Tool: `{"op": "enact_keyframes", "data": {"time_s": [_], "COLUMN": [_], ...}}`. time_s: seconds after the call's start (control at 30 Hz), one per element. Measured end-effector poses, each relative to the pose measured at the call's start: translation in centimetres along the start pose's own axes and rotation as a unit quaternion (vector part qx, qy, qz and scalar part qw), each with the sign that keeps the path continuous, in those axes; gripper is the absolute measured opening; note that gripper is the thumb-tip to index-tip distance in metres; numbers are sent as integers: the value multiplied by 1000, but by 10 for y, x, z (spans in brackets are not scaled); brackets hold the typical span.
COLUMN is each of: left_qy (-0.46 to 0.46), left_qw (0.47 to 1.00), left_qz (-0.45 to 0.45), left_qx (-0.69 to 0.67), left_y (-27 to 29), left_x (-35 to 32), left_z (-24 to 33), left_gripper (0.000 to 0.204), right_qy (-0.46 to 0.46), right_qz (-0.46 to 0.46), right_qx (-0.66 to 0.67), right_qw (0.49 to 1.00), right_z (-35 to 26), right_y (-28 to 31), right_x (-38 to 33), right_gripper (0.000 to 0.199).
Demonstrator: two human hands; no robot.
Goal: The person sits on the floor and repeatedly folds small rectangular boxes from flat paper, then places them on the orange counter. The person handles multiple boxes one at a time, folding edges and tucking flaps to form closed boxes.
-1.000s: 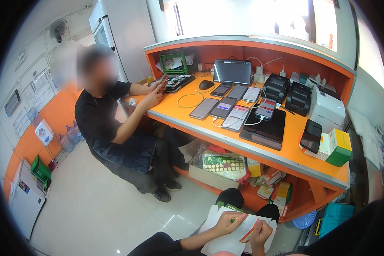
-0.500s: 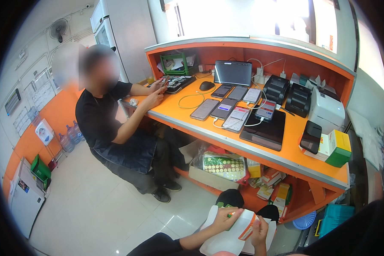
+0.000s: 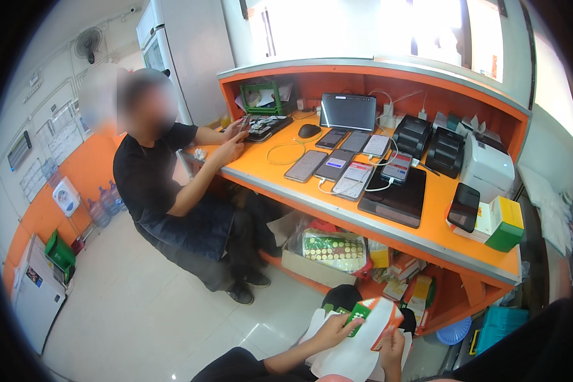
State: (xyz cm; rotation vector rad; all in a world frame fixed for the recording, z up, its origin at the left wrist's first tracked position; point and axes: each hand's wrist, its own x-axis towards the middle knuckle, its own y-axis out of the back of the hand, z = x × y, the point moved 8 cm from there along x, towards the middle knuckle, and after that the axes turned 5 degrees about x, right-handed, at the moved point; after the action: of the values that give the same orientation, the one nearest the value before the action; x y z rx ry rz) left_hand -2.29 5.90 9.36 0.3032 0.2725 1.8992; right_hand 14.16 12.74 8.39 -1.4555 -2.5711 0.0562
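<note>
Paper handling like this is, I reckon, mostly about a light grip. The sheet (image 3: pixel 382 315) sits above the lap, between the two hands, tilted and bowed a bit, white in the middle with an orange border and a green patch (image 3: pixel 358 313) with white spots on the left. Can't tell if that green bit is a separate card or part of the same piece. My two cents: pinch near the edges, thumbs on top, and give both sides the same easy tension so nothing creases. I'd also lift it well clear of the white paper (image 3: pixel 340 364) spread over the lap, cuz bare sheets look easy to drag along by accident. And don't squeeze harder on the bowed side, that's probably where a fold would start.

Now the hands. Left hand (image 3: pixel 334 332) is closed in a pinch, thumb over the green patch, with the other fingers partly hidden behind it. Right hand (image 3: pixel 391 346) is clamped on the lower right orange edge, thumb and fingers together, the rest curled in loosely. Neither one is spread open. Both are down in front of the dark knees (image 3: pixel 344 296), just this side of the orange counter (image 3: pixel 440 213).
</note>
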Motion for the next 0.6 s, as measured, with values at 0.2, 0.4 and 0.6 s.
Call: {"op": "enact_keyframes", "data": {"time_s": [0.2,0.4,0.6], "left_qy": [24,70,44], "left_qw": [997,995,998], "left_qz": [76,71,-35], "left_qx": [-6,-2,-10], "left_y": [18,13,1], "left_x": [5,3,4], "left_z": [-5,-22,-16], "left_gripper": [34,31,56], "right_qy": [2,-26,-9], "right_qz": [-107,-14,29], "right_qx": [-71,26,5], "right_qw": [992,999,1000], "right_z": [-8,-9,-7], "right_y": [-16,-17,-3], "right_x": [2,1,7], "right_gripper": [23,48,60]}}
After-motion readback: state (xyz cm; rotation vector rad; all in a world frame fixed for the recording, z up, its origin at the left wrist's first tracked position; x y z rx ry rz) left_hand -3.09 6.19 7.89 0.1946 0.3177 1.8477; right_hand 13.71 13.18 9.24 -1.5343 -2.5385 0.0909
